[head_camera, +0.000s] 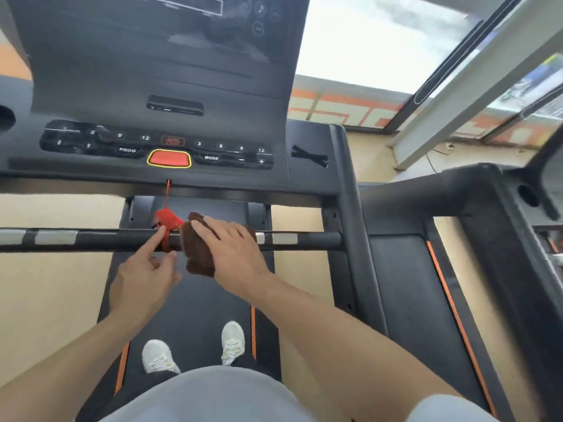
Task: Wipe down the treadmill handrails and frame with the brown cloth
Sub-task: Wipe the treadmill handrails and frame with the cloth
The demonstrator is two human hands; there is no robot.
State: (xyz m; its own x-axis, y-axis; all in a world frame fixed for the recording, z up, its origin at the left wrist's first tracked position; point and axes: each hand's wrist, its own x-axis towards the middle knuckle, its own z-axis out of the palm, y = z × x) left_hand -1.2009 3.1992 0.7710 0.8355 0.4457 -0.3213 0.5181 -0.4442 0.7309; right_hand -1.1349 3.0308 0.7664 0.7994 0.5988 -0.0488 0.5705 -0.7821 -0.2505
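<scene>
A: Cloth (pixel 199 251) where?
B: Draped on front bar (pixel 91 240), right hand (pixel 231 248) flat on it. Left hand (pixel 146 269) holds nothing, finger at red clip (pixel 167 222).
A: Progress?
B: Mid-bar; side rails, frame likely left.

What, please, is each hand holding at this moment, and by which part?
The right hand presses the brown cloth flat against the crossbar handrail. The left hand holds nothing; its forefinger touches the red safety cord.
</scene>
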